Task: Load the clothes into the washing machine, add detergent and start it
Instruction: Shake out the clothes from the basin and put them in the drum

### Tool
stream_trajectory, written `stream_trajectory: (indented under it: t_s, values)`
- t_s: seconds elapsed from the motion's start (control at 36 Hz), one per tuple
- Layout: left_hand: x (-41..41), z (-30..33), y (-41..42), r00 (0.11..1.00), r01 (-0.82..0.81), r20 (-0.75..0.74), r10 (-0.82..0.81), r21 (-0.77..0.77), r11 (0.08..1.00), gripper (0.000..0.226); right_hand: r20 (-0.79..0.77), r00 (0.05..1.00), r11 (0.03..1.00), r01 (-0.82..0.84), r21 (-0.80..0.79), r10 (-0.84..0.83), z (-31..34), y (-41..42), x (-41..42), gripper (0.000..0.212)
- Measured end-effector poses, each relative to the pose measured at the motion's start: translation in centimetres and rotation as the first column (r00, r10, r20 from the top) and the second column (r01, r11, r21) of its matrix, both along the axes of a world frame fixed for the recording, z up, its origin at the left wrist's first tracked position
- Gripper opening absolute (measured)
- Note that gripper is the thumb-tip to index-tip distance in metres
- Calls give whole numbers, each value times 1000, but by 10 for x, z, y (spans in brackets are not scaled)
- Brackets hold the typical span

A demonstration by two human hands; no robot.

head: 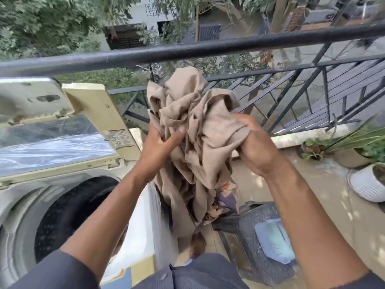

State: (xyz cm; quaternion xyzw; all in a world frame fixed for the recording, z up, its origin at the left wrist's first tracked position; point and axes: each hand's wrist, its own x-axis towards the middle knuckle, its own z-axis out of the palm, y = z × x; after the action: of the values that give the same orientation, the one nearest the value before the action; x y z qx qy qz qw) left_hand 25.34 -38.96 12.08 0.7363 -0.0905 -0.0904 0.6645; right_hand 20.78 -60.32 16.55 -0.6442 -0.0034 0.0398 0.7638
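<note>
A bunched beige cloth [193, 126] hangs in the air in front of me, its lower end trailing down with a bit of patterned fabric [220, 205]. My left hand [160, 147] grips its left side and my right hand [256, 147] grips its right side. A top-loading washing machine [27, 205] stands at the left with its lid [62, 142] raised and the dark drum [70, 215] exposed. The cloth is to the right of the drum, beyond the machine's side edge.
A dark plastic basket [250, 236] holding a light blue item [275, 240] sits on the tiled floor at the lower right. A black balcony railing [187, 51] runs across ahead. Potted plants [366, 159] stand at the right edge.
</note>
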Motion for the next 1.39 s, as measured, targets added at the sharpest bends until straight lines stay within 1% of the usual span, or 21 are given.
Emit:
stream_trajectory:
  t_s: [0.06,0.11,0.17,0.25,0.33,0.42,0.47,0.56,0.64,0.67,0.72,0.81,0.86,0.92,0.97,1.0,1.08,1.11,1.17,1.28,1.39]
  values:
    - [-2,7,2,994,105,-34,-104,1,995,131,-4,1000,999,-17,-38,17,1,15,0,31]
    - [-6,13,1,985,165,-43,-164,25,986,145,20,999,985,-32,-170,36,4,23,0,38]
    - [-9,15,-3,980,200,-24,-199,55,978,135,34,995,940,-74,-333,90,8,27,1,37]
    - [-10,9,-11,993,100,51,-106,103,990,107,40,985,859,-126,-497,168,15,32,0,21]
    - [-5,1,-9,995,-38,96,25,136,990,90,32,978,838,-160,-521,206,16,26,0,17]
    - [-3,-2,-5,985,-137,128,115,172,976,71,32,973,884,-194,-426,229,12,13,-1,30]
    - [-2,-2,-6,981,-158,137,137,159,975,60,45,988,945,-131,-299,151,4,8,-2,42]
    - [2,1,-7,973,-195,152,175,128,972,56,9,991,977,132,-170,-133,-21,-1,-2,44]
    - [5,6,-5,961,-246,161,227,108,963,52,-34,916,844,354,-404,-401,-73,-16,-2,41]
    - [6,9,-5,955,-264,167,245,101,959,50,-60,905,789,334,-515,-422,-95,-22,-2,42]
    - [7,17,-5,947,-286,178,269,82,955,46,-229,918,740,95,-666,-323,-135,-29,-6,45]
    - [8,33,-7,939,-287,211,271,48,957,45,-527,837,731,-266,-629,-149,-174,-27,-16,88]
    - [8,43,-8,933,-282,234,272,10,959,45,-574,806,767,-277,-579,-142,-196,-24,-18,103]
    - [10,50,-6,928,-283,247,279,-17,959,38,-573,798,785,-232,-574,-184,-227,-22,-14,107]
    - [14,54,-3,922,-292,257,290,-33,956,30,-551,804,767,-204,-609,-223,-254,-21,-10,99]
    - [15,56,-2,918,-298,262,297,-39,954,28,-534,814,747,-205,-632,-228,-252,-16,-10,86]
    - [19,58,1,911,-314,266,314,-44,948,29,-455,839,723,-112,-681,-299,-211,-4,-15,20]
    - [20,58,2,910,-315,270,315,-44,948,28,-420,846,715,-68,-696,-329,-209,-6,-14,15]
    - [22,56,4,912,-312,267,311,-41,949,26,-388,828,711,17,-703,-404,-207,-14,-11,23]
    - [22,47,8,922,-313,246,299,20,949,23,-342,811,769,192,-609,-474,-196,-42,-4,21]
    - [23,32,7,933,-336,160,323,65,940,34,-204,846,739,283,-611,-493,-114,-43,0,19]
